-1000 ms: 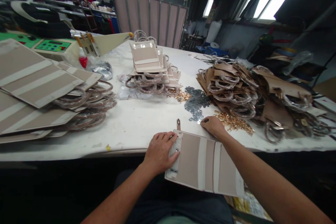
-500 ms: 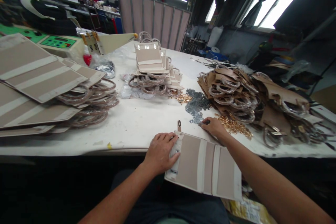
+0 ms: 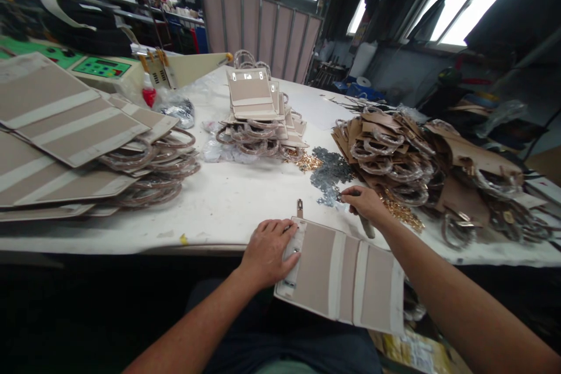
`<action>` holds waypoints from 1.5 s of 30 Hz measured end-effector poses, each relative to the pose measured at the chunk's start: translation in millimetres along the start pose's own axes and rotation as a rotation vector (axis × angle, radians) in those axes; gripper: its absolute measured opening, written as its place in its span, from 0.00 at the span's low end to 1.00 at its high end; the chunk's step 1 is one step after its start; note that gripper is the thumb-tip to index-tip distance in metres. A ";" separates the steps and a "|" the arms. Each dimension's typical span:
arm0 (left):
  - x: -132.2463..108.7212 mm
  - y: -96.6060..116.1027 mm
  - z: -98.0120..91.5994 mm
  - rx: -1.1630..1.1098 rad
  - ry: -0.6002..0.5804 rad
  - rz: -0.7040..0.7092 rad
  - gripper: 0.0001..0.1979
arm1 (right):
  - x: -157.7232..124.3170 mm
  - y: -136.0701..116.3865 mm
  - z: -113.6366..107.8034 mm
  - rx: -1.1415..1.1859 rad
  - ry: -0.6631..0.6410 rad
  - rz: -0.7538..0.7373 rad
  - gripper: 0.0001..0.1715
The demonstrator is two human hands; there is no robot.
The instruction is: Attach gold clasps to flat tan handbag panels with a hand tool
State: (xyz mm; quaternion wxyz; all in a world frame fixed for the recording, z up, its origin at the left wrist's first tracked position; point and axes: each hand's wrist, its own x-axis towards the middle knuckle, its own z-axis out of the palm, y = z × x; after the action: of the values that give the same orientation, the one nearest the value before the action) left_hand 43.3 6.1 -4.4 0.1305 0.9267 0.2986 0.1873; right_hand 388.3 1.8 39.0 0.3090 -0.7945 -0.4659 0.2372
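Observation:
My left hand is closed over the left end of a beige bag panel with pale strips across it, the thumb lying on its face. That panel hangs partly over the table's front edge, and a short strap with a metal fitting sticks out from its far side. At the near end of a pile of small grey metal pieces, my right hand has its fingertips pinched together. What they hold is too small to make out. Under the right wrist lies a greyish handle-like thing, partly hidden.
Stacked beige panels with wrapped handles cover the table's left side. A smaller bag stack stands mid-table, and brown bag pieces are heaped at right. Loose gold-coloured parts lie near my right forearm. A machine with green panels stands back left.
My right hand has moved slightly away from me, its fingertips now at the grey pieces. The handle-like thing now shows under the wrist. My left hand keeps its place on the panel.

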 end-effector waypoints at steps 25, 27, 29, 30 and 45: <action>1.4 1.3 -0.5 0.005 -0.012 -0.013 0.30 | 6.0 28.4 8.6 -0.451 -0.026 -0.143 0.15; 1.6 1.2 -0.4 0.004 -0.008 -0.014 0.30 | 5.8 25.8 10.6 -0.455 -0.025 -0.139 0.13; 1.5 1.1 -0.7 0.003 -0.008 -0.012 0.30 | 8.4 25.2 11.9 -0.457 -0.030 -0.135 0.10; 1.4 1.0 -0.9 0.003 -0.008 -0.012 0.30 | 10.4 25.6 12.2 -0.457 -0.036 -0.130 0.09; -1.4 1.6 0.1 0.020 -0.004 -0.024 0.31 | 14.3 26.9 8.6 -0.473 -0.037 -0.100 0.05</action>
State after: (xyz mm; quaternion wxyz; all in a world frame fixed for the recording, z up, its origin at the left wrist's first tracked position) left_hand 43.1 4.0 -4.3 0.1241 0.9246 0.3115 0.1809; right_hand 405.0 6.7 12.6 0.1171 -0.8162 -0.5528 0.1206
